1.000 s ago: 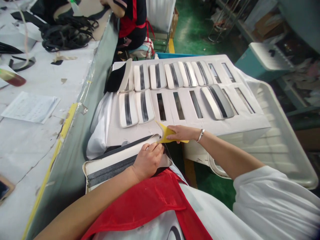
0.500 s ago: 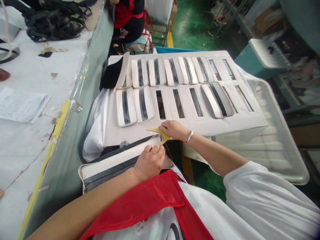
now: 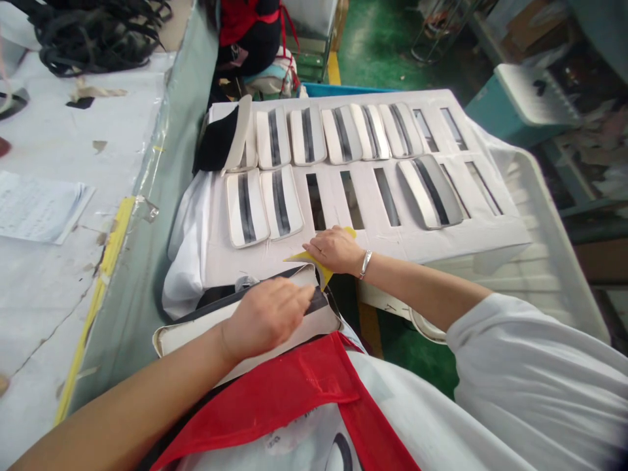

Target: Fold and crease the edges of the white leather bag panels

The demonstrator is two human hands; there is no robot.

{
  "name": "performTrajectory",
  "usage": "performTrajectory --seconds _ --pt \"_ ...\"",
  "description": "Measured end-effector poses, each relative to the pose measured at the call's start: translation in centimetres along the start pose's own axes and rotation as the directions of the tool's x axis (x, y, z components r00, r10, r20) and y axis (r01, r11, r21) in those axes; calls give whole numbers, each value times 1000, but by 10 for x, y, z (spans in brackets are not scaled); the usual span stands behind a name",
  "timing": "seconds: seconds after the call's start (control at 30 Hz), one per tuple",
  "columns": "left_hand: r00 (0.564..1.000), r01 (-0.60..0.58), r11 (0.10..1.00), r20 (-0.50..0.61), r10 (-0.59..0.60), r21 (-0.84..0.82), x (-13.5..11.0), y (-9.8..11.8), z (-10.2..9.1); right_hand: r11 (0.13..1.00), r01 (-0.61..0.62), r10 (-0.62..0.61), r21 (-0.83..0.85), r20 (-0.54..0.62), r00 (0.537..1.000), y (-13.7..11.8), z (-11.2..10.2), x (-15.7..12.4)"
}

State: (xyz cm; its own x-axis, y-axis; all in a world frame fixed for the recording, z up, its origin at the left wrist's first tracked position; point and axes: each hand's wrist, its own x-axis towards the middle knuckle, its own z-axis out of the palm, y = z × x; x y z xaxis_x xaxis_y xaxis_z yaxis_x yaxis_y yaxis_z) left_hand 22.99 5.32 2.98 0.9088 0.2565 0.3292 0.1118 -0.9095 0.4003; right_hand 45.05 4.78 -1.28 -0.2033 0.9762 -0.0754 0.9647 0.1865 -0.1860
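Observation:
My left hand (image 3: 272, 315), blurred by motion, is over a long cream-white panel (image 3: 193, 325) that lies in front of my red apron. A dark strip runs along the panel, partly covered by my hand and forearm; whether the fingers grip anything is unclear. My right hand (image 3: 337, 250) is closed on a thin, pointed yellow piece (image 3: 324, 275) at the panel's right end. Part of that piece sticks out beyond my fingers; its material cannot be made out.
A slotted white board (image 3: 255, 265) ahead carries several curved white pads (image 3: 307, 136) with dark stripes. One black-and-white piece (image 3: 220, 140) is propped at its left corner. To the left runs a worktable (image 3: 44, 281) with black straps (image 3: 93, 33). A pale tray (image 3: 554, 261) is at right.
My left hand has lifted from beside the yellow piece and moved left, now blurred. My right hand has shifted slightly up, still gripping the yellow piece. The view has moved a little.

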Motion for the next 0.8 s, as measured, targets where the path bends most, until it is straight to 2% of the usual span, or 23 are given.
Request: performTrajectory --seconds 0.03,0.07,0.1,0.13,0.17,0.2,0.27,0.33,0.5,0.7,0.8 --pt "983 175 979 -41 -180 -106 5 -9 0 1000 5 -5 -8 0 1000 0 0 1" --pt "926 360 905 -34 -377 -227 12 -19 3 1000 10 -10 -16 -3 1000 -1 -1 1" --pt "839 518 782 28 -543 -347 20 -30 8 1000 15 -15 -24 -6 1000 -1 -1 1" --pt "756 622 642 131 -641 -449 28 -40 14 999 20 -20 -31 -10 1000 -1 -2 1" --pt "704 672 522 236 -670 -525 35 -50 22 999 26 -27 -38 -13 1000 -1 -3 1" --pt "680 692 432 321 -660 -578 40 -58 29 998 37 -37 -42 -14 999 -1 -3 1" --pt "676 698 335 427 -600 -633 47 -69 39 997 59 -60 -42 -11 998 0 -4 2" --pt "673 712 306 492 -552 -631 47 -73 41 996 84 -84 -32 -2 996 1 -5 3" --pt "674 734 321 588 -447 -598 40 -71 31 989 146 -147 -17 -21 989 2 0 6" --pt "653 757 434 597 -466 -488 37 -67 30 979 200 -201 -25 -24 979 1 2 7" --pt "661 747 485 585 -471 -454 35 -67 32 976 217 -217 -30 -15 976 1 1 7"
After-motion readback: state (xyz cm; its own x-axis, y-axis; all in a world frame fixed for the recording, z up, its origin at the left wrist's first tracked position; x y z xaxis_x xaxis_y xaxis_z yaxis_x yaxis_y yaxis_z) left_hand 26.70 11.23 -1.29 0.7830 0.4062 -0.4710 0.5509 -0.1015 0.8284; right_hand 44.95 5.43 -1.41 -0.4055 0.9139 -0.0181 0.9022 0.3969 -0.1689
